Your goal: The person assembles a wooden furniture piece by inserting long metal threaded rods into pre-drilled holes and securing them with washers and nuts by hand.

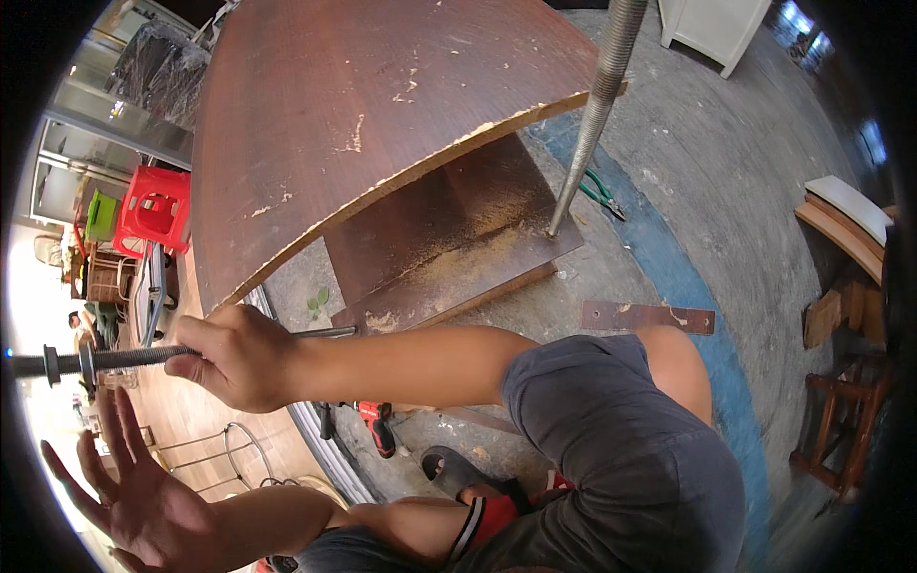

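My right hand (239,358) is closed round a threaded rod (143,358) that lies sideways toward the left edge. Dark washers or nuts (72,364) sit on the rod's left part. A short metal end (330,332) shows beyond my right wrist; I cannot tell if it belongs to the same rod. Below, my left hand (158,516) is open, fingers spread, apart from the rod. A large brown board (382,95) with a chipped edge stands over a lower brown board (458,248) strewn with sawdust. Another threaded rod (594,115) stands upright, its lower end at the lower board.
Green-handled pliers (604,196) and a drilled wood strip (650,318) lie on the concrete floor. A red cordless drill (377,425) is near my foot. A red plastic stool (158,208) stands left, a wooden stool (841,420) right, a white cabinet (712,29) at the back.
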Available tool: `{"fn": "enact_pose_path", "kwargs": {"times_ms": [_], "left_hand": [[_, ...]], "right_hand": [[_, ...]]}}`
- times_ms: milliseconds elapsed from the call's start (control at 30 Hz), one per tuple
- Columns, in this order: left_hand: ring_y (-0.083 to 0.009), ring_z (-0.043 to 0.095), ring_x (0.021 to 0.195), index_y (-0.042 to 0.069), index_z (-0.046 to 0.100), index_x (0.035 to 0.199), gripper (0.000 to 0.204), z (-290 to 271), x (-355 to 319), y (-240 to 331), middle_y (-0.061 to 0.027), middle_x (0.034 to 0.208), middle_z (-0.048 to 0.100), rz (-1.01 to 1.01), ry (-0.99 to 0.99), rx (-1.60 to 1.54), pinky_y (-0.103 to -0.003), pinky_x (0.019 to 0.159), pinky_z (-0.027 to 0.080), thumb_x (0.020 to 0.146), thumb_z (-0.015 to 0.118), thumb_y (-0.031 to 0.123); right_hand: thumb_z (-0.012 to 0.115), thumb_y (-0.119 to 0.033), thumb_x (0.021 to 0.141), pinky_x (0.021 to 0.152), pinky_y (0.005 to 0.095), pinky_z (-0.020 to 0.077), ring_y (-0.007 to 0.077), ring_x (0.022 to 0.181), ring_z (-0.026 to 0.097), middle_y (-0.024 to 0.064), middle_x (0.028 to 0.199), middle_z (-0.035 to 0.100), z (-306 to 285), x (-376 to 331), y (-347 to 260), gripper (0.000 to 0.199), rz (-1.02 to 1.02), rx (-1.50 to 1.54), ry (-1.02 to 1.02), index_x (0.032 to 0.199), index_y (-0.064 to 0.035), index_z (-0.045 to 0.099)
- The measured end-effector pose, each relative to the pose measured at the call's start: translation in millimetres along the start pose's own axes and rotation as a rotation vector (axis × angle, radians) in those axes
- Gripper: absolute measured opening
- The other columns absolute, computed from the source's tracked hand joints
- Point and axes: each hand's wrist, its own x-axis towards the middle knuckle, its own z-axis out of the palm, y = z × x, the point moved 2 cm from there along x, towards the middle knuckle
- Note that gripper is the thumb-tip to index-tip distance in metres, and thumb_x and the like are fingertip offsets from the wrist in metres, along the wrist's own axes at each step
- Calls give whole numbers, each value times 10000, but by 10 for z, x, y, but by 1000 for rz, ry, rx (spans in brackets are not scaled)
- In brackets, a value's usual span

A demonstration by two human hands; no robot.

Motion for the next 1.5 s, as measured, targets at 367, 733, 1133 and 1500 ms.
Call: {"fn": "enact_pose_path", "kwargs": {"times_ms": [367, 733, 1133, 1500], "left_hand": [[-504, 327, 1441, -108, 335, 1489, 736, -15, 69, -70, -430, 1501, 302, 230, 256, 111, -693, 1192, 154, 932, 438, 363], [-525, 327, 1431, 75, 503, 1459, 568, -199, 195, 15, -335, 1536, 343, 166, 102, 16, -737, 1178, 132, 965, 413, 340], [-509, 383, 1411, -136, 228, 1508, 754, -312, 334, -336, -445, 1482, 326, -90, -174, -104, -539, 1222, 241, 972, 403, 365], [-376, 531, 1296, -157, 327, 1461, 659, -678, 416, -316, -288, 1260, 612, 83, -318, -189, -517, 1186, 310, 994, 384, 305]], "right_hand": [[652, -238, 983, 495, 453, 414, 405, 529, 579, 186, 572, 534, 53, 4, 27, 327, -13, -19, -13, 792, -22, 499], [633, -263, 1006, 478, 408, 388, 372, 492, 528, 170, 549, 459, 66, 23, 9, 366, -27, -3, -1, 777, -25, 475], [618, -270, 1017, 478, 393, 391, 336, 483, 530, 161, 551, 459, 94, 20, 42, 352, 14, -14, -36, 797, -21, 501], [619, -276, 1018, 465, 383, 379, 302, 463, 517, 143, 546, 462, 101, 30, 41, 355, -11, -2, -43, 796, -22, 510]]}}
